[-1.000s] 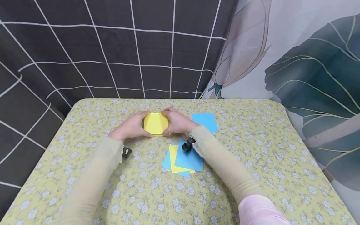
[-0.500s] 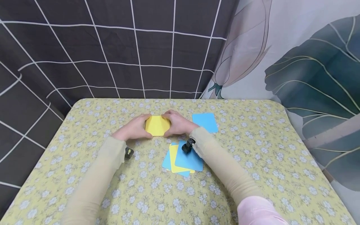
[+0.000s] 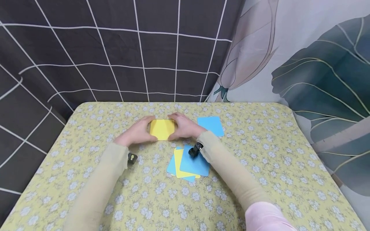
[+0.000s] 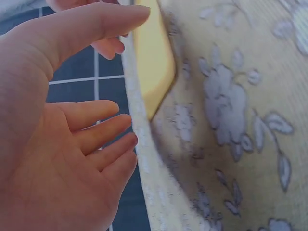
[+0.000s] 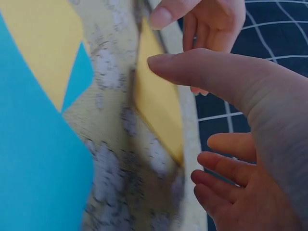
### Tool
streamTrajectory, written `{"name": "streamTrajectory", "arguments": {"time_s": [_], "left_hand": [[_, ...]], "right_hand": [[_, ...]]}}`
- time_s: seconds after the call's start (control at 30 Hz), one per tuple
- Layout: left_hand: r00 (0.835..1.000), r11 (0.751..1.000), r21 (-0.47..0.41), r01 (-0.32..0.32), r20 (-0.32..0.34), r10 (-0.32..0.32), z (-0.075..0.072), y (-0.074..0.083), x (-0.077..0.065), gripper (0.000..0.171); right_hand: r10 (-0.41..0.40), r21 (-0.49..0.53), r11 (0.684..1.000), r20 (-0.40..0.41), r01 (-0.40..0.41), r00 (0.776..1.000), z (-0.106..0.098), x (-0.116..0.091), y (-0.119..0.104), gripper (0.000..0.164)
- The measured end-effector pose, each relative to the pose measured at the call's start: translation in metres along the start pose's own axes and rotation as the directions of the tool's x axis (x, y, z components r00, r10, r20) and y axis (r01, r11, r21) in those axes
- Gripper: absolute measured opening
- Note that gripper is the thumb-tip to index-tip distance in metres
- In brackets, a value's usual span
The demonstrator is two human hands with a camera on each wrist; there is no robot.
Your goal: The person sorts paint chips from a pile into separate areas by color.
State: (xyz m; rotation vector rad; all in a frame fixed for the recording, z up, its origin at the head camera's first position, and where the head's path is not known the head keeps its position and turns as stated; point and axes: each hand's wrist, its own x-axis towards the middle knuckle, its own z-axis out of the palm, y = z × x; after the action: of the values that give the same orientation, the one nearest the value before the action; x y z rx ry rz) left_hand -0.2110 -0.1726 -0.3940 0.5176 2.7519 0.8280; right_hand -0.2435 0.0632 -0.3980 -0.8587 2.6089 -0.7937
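Note:
A yellow square card (image 3: 162, 130) lies toward the far side of the table, between my two hands in the head view. My left hand (image 3: 138, 131) holds its left side, thumb at the near edge and fingers at the far edge. On the opposite side, my right hand (image 3: 183, 126) holds it the same way. The left wrist view shows the thumb (image 4: 130, 21) over the yellow card (image 4: 154, 57), the lower fingers spread off it. In the right wrist view the thumb (image 5: 178, 67) overlaps the card (image 5: 159, 106).
Nearer the person, blue and yellow square cards overlap in a loose fan, a blue card (image 3: 193, 166) topmost. Another blue card (image 3: 212, 125) lies alone beyond my right wrist. A floral cloth (image 3: 162, 205) covers the table, and a dark gridded curtain (image 3: 115, 48) hangs behind it.
Both hands bring the yellow card slightly nearer and down from one second ago; the lower edge visible beneath it then is gone. Over the last half second the hands hardly move.

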Motion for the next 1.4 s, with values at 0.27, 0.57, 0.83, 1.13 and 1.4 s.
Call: {"name": "streamTrajectory", "arguments": {"time_s": [0.27,0.57,0.83,1.13,1.4], "left_hand": [[0.997,0.999,0.016,-0.049,-0.054,0.049,-0.003,0.013,-0.012,0.102],[0.99,0.995,-0.008,-0.102,-0.097,0.101,0.004,0.033,-0.022,0.096],[0.984,0.985,-0.022,-0.171,-0.064,0.169,0.016,0.052,-0.03,0.096],[0.962,0.962,0.027,-0.273,0.03,0.273,0.04,0.072,-0.032,0.105],[0.934,0.939,0.06,-0.34,0.135,0.33,0.065,0.085,-0.028,0.111]], "right_hand": [[-0.008,0.043,0.999,-0.088,0.012,0.996,-0.018,-0.02,0.001,0.099],[-0.04,0.016,0.999,-0.12,0.042,0.992,-0.032,-0.048,0.001,0.096],[-0.092,-0.084,0.993,-0.136,0.081,0.986,-0.04,-0.074,0.001,0.097],[-0.084,-0.151,0.986,-0.108,0.068,0.991,-0.035,-0.108,0.01,0.103],[-0.045,-0.173,0.984,-0.072,0.032,0.996,-0.022,-0.14,0.024,0.106]]}}
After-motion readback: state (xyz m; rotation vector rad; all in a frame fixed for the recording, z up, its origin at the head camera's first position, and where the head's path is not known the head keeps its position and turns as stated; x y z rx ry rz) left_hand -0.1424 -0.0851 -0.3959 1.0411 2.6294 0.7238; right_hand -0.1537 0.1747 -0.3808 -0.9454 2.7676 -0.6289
